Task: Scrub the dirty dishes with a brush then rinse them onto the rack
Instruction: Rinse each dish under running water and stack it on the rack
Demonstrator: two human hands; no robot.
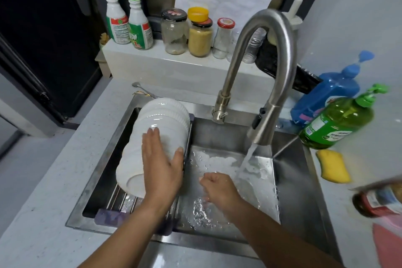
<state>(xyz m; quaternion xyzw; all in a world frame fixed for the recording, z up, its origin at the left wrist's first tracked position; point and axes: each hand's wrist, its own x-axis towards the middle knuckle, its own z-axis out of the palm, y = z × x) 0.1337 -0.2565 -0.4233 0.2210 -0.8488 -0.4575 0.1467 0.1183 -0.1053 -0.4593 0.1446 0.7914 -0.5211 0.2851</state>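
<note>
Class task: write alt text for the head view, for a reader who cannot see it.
A person's left hand rests on a stack of white bowls lying on the rack over a steel sink. The right hand is beside the faucet's running water.

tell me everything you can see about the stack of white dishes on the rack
The stack of white dishes looks like glazed ceramic, glossy and wet-looking, with ribbed outer walls. The pieces are nested and the stack lies tipped on its side, one round base facing the camera. It rests on the metal-barred rack over the left part of the sink. The left hand lies flat against it, fingers straight. The right hand is apart from it, nearer the running water.
</note>
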